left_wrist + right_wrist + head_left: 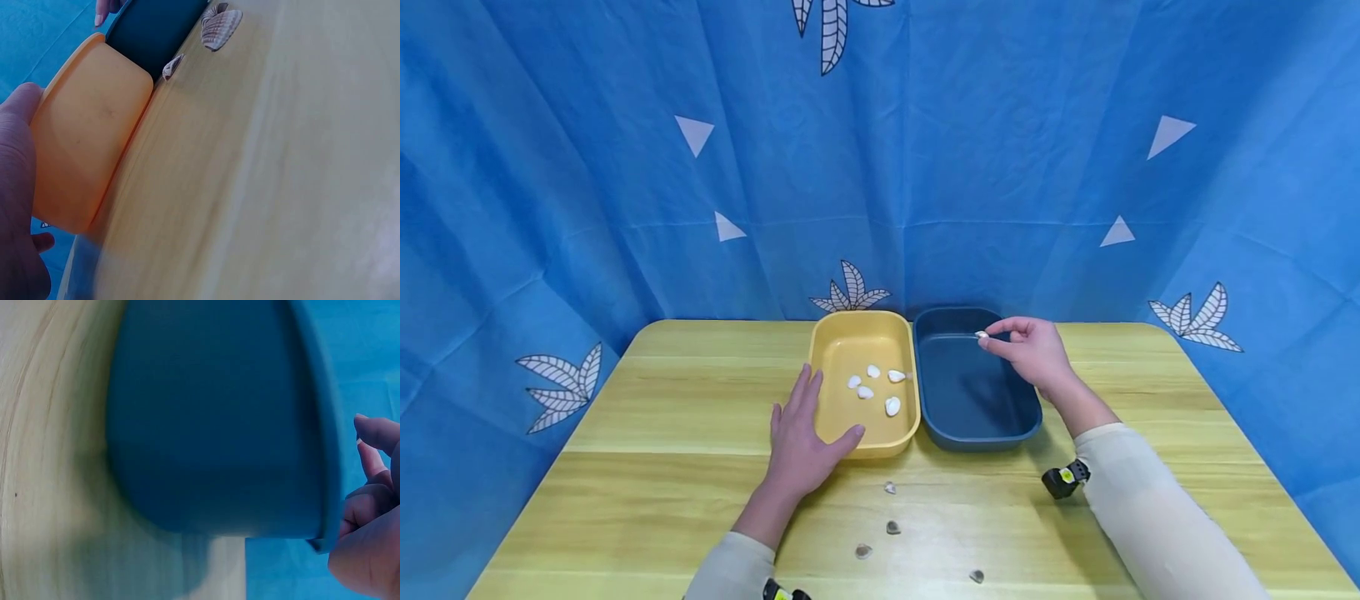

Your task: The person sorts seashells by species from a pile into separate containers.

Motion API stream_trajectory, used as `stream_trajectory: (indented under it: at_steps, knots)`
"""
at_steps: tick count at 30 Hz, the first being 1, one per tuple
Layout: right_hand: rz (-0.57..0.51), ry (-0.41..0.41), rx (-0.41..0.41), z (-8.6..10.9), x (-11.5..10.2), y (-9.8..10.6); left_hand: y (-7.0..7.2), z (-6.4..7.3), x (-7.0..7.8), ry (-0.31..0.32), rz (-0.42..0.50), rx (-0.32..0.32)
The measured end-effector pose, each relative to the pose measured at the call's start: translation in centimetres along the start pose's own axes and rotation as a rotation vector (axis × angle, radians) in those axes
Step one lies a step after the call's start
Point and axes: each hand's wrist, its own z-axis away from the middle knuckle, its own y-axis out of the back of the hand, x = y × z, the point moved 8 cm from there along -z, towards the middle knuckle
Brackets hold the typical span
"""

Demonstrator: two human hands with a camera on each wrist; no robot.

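Observation:
My right hand pinches a small white seashell between thumb and fingertips over the far part of the dark blue tray. In the right wrist view the tray's outer wall fills the middle, with the hand beside its rim. My left hand has its fingers spread along the near left side of the yellow tray, thumb over the near rim. Several white seashells lie in the yellow tray. The left wrist view shows that hand at the tray's rim.
Several ribbed shells lie on the wooden table in front of the trays, among them one small shell near the yellow tray and another shell nearer the front. The trays stand side by side. A blue patterned curtain hangs behind the table.

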Motion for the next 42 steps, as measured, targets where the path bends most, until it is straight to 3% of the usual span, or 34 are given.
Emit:
stream_trajectory:
  at_steps: [10, 27, 35, 42]
  knots:
    - [0.041, -0.01, 0.013, -1.0, 1.4, -0.7, 0.1, 0.1, 0.1, -0.016, 0.008, 0.01]
    - [0.073, -0.037, -0.027, -0.9, 1.3, -1.1, 0.1, 0.1, 0.1, -0.029, 0.014, 0.022]
    - [0.027, -0.005, -0.002, 0.1, 1.1, -0.4, -0.1, 0.1, -0.1, -0.028, 0.01, 0.02]
    - [-0.007, 0.039, 0.002, 2.2, 0.8, 0.1, 0.0, 0.1, 0.0, -0.03, 0.017, 0.018]
